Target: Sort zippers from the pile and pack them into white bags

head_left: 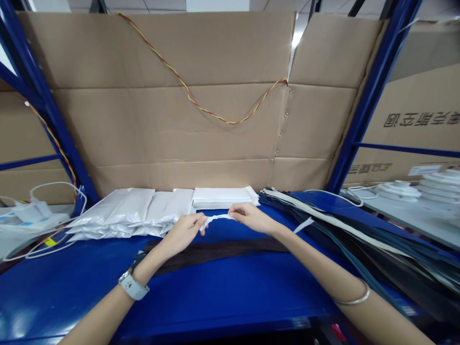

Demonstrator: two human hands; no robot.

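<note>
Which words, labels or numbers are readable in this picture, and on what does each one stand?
Upper carton: upside-down Chinese characters, too blurred to quote.
Lower carton: upside-down Chinese characters, too blurred to quote.
White label: too small to read.
Yellow label: too small to read.

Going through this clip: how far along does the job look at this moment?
Done, it seems: white plastic packets lie stacked along the back of the blue shelf. In hand: a white strip, pinched between the left hand and right hand. Left, probably: the heap of dark and cream strips at the right.
</note>
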